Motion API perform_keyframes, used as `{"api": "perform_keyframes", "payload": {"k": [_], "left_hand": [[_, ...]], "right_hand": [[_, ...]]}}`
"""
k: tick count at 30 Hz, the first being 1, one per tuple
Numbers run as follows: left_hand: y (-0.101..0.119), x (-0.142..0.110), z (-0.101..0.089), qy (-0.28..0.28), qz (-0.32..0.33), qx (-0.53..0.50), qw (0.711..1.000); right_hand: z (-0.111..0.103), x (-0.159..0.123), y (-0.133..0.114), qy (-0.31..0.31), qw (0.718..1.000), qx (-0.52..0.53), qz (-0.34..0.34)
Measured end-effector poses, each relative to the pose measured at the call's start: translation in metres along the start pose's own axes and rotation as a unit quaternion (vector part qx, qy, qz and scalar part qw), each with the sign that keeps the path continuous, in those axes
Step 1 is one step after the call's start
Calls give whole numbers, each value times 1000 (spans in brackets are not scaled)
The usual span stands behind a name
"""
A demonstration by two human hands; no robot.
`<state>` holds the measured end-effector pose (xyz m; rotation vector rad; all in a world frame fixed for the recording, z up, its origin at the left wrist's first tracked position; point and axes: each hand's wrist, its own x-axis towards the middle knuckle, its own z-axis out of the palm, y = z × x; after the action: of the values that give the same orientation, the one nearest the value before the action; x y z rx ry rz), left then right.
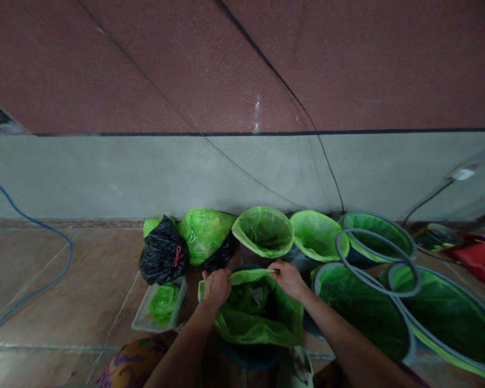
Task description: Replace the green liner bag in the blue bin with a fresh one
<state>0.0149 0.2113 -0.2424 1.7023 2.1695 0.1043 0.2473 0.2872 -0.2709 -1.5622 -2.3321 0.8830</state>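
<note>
**Spreading the green liner over the bin mouth**

We are holding the far edge of a green bag liner (258, 312) with both hands, low over the tiled floor (64, 280) by the wall. Our left hand (217, 287) is closing its grip on the rim at the left, fingers curled and pinching the plastic; our right hand (288, 278) is pinching the same rim further right, thumb and fingers pressed together on the film. The liner is sitting in a dark round bin (254, 355) directly below us, its near side already draping over the bin's edge.

To do this well, we are judging that the two hands should be keeping the rim taut between them and pulling evenly outward, so the thin film is not tearing or slipping back inside. Working round the rim in small shifts seems safer than one hard tug.

Around us, more lined bins (262, 231) are standing in a row, a loose grey ring (378, 264) is lying across two of them, and a tied black bag (161, 253) is resting beside a clear tray (145, 318).

A small pale mark is showing on one filled green bag (204, 231), too small to read; we are seeing no other writing.
</note>
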Motion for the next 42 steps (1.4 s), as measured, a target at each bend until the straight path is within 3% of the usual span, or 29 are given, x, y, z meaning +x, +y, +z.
{"api": "perform_keyframes", "payload": {"k": [4,6,11,13,15,18,21,23,27,33,42], "left_hand": [[3,0,-8,97,9,3,995],[3,1,-12,140,-7,5,990],[5,-4,-19,214,-83,7,973],[12,-19,-21,222,-57,3,973],[22,-44,-18,181,37,3,983],[37,-94,6,-14,182,1,983],[46,-131,43,-124,183,11,975],[49,-140,64,-162,148,27,975],[57,-128,78,-154,93,69,981],[69,-115,73,-139,62,123,981],[73,-143,46,-110,75,94,987]], "right_hand": [[-8,-3,-4,93,994,-14,50],[-9,-5,-3,109,990,-37,82],[-7,-12,10,40,983,-65,166],[-8,-17,16,4,979,-55,196],[-11,-22,20,-17,977,-43,209],[-17,-30,21,-18,977,-23,212],[-20,-38,18,-20,977,6,211],[-19,-43,14,-41,972,39,226],[-15,-48,8,-96,960,97,245],[-19,-43,8,-58,976,72,197],[-27,-37,7,-87,983,11,163]]}}
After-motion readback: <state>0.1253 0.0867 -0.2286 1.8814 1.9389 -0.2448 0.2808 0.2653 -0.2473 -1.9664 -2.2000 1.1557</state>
